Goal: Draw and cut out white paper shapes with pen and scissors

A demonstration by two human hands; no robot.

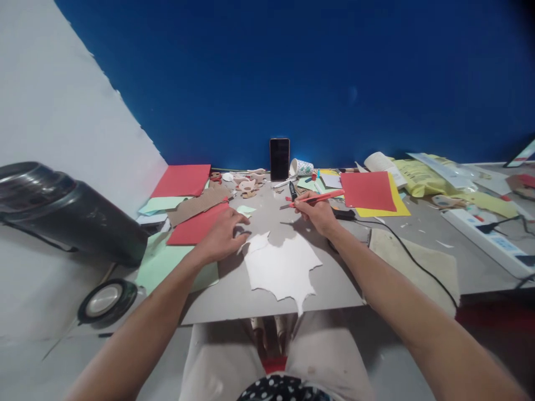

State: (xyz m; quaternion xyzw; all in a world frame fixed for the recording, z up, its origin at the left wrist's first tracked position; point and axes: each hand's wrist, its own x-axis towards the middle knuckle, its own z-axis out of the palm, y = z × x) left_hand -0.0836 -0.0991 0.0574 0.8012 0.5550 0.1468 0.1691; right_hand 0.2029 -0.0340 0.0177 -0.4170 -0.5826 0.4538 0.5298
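A white leaf-shaped cutout (282, 264) with jagged edges lies flat on the grey table in front of me, its stem poking past the front edge. My left hand (223, 234) rests at the cutout's upper left corner, fingers apart and holding nothing; whether its fingertips touch the cutout I cannot tell. Above the table, beyond the cutout's top edge, my right hand (315, 213) grips a red utility knife (328, 196). The knife's thin blade points left, clear of the cutout.
A phone (280, 160) leans on the blue wall beside a tipped paper cup (301, 167). Red sheets (370, 191) and paper scraps lie around. A dark flask (71, 211) and tape roll (106, 301) stand left. A power strip (487, 242) and black cord (412, 253) lie right.
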